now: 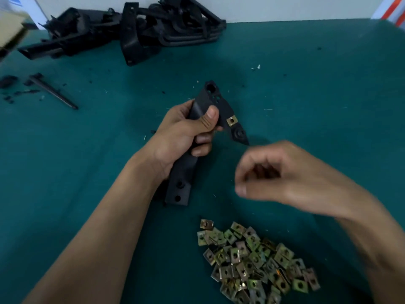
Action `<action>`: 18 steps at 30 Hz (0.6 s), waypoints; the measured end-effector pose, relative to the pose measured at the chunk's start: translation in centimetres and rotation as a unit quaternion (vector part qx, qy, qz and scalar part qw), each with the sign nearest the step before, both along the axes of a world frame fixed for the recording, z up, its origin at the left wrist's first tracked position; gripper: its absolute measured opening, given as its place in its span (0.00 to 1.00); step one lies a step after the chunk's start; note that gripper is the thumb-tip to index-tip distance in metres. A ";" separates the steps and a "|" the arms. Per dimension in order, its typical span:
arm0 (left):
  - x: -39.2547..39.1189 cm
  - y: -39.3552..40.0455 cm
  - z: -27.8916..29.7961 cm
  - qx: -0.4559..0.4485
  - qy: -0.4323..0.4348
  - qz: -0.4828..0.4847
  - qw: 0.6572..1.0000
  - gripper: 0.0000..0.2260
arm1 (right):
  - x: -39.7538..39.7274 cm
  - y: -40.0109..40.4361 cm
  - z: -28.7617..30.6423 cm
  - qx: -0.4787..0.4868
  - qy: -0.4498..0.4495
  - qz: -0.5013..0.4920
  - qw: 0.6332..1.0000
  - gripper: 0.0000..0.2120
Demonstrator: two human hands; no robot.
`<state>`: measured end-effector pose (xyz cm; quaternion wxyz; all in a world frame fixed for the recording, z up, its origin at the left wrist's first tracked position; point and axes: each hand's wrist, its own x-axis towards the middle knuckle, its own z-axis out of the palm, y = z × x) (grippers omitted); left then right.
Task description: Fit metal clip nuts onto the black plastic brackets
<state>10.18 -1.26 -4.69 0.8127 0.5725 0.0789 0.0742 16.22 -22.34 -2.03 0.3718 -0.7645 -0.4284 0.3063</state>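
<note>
One clip nut (231,120) is already sitting on the bracket (198,137), on the tab at its right side, so I'd say the step now is grabbing the next one from the loose pile of clip nuts (256,262) on the near part of the counter (317,95). Tip from me: pick a single nut by its closed edge so the open mouth faces the tab, then slide it on square until the holes line up. They look tangled in that heap, so shake off any hangers-on first.

The left hand (186,132) is wrapped around the middle of the bracket, thumb pressed on the front face, holding it tilted with the big-hole end pointing far and the two-hole end near, low over the counter. The right hand (274,176) hovers just right of the bracket, above the pile, fingers loosely curled. It's motion-blurred, so I can't tell if it's pinching anything.

More brackets (140,29) are heaped far left.
</note>
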 end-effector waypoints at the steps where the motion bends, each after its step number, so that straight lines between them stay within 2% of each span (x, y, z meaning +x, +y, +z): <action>1: 0.0 0.1 0.0 -0.002 0.001 -0.006 1.000 0.09 | -0.9 -1.2 -0.1 -0.007 -0.002 0.015 1.000 0.10; 3: 0.1 0.2 0.1 0.004 0.002 -0.024 1.000 0.09 | -2.9 -2.9 -0.6 -0.009 -0.028 0.022 0.999 0.13; 7: -0.1 0.3 0.2 0.009 0.017 -0.035 0.999 0.09 | -4.9 -3.5 -1.7 0.016 -0.106 0.031 0.994 0.11; 12: -0.1 0.3 0.0 0.002 0.014 -0.036 0.999 0.09 | -5.1 -3.1 -1.9 0.020 -0.116 0.020 0.993 0.06; 15: -0.1 0.4 -0.4 -0.008 0.005 -0.044 0.999 0.11 | -4.4 -3.0 -2.0 0.076 -0.054 0.004 0.996 0.08; 18: -0.1 0.8 -0.9 -0.012 -0.001 -0.049 0.999 0.10 | -3.0 -3.1 -2.1 0.165 0.112 -0.072 0.977 0.13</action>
